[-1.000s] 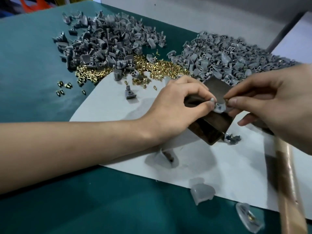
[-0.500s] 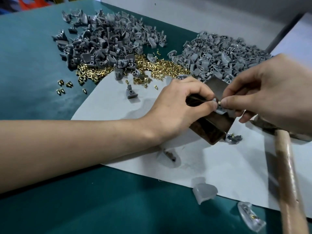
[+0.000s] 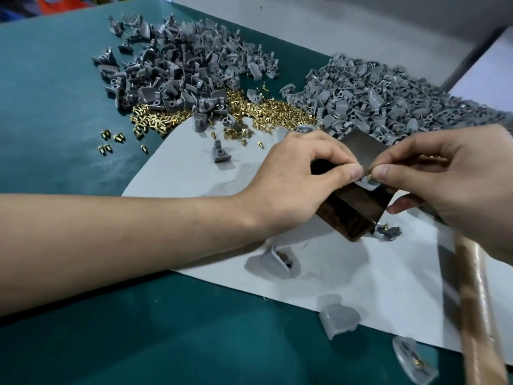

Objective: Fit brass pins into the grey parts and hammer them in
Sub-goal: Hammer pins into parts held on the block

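Note:
My left hand (image 3: 299, 184) pinches a small grey part (image 3: 367, 184) against the top of a dark metal block (image 3: 358, 209). My right hand (image 3: 444, 176) pinches a brass pin (image 3: 369, 176) with thumb and forefinger, right at the grey part. A wooden hammer handle (image 3: 477, 301) runs under my right hand toward the lower right; the hammer head is hidden. Loose brass pins (image 3: 266, 112) lie heaped between two piles of grey parts, one at the back left (image 3: 180, 62) and one at the back right (image 3: 374, 93).
A white sheet (image 3: 361, 273) covers the teal table (image 3: 83, 79) under the block. Single grey parts lie on it, one at the left (image 3: 220, 155), one near my wrist (image 3: 277, 262), others at the front edge (image 3: 337, 315). A few stray pins (image 3: 111, 140) lie at the left.
My right hand has shifted slightly and now holds a brass pin at the grey part; a second ago no pin showed. My left hand has stayed on the part.

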`<state>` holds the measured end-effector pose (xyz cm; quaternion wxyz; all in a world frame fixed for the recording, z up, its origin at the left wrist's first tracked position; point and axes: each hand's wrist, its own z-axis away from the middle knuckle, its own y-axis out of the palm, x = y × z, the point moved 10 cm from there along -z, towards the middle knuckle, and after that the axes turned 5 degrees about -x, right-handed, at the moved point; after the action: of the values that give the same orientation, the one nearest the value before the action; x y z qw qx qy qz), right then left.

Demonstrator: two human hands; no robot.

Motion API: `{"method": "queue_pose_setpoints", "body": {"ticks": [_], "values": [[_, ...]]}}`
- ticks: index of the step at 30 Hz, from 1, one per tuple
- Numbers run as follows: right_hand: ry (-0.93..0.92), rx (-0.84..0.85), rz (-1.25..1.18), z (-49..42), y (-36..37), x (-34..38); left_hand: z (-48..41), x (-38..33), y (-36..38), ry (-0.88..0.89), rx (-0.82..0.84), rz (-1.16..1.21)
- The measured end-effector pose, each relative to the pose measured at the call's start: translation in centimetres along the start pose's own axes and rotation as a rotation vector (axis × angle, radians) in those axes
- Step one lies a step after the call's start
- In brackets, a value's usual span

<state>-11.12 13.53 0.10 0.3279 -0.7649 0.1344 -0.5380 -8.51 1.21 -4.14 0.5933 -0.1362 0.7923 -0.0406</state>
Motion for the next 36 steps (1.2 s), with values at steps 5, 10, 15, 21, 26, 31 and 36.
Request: {"method": "queue_pose_setpoints", "body": {"ticks": [5,10,15,21,26,31,36], "values": [[0.021,-0.033,-0.073,0.2,0.2,-0.2,0.1,-0.1,0.1,-0.013,0.009,0.011],[0.053,-0.052,-0.083,0.3,0.2,-0.6,0.1,0.1,0.2,-0.012,0.014,0.009],[0.046,-0.031,-0.014,0.0,0.2,-0.4,0.1,-0.1,0.0,0.009,0.004,0.011],[-0.047,-0.054,0.19,0.0,0.1,0.7,-0.1,-0.4,0.0,0.041,0.006,-0.013],[-0.091,-0.054,0.254,0.3,0.3,1.4,-0.1,-0.6,0.0,0.06,0.006,-0.029],[-0.103,-0.097,0.254,1.1,0.3,1.7,0.0,-0.8,0.0,0.073,0.016,-0.045],[-0.126,-0.132,0.27,1.7,0.3,1.9,0.2,-0.7,0.0,0.063,0.022,-0.046]]}}
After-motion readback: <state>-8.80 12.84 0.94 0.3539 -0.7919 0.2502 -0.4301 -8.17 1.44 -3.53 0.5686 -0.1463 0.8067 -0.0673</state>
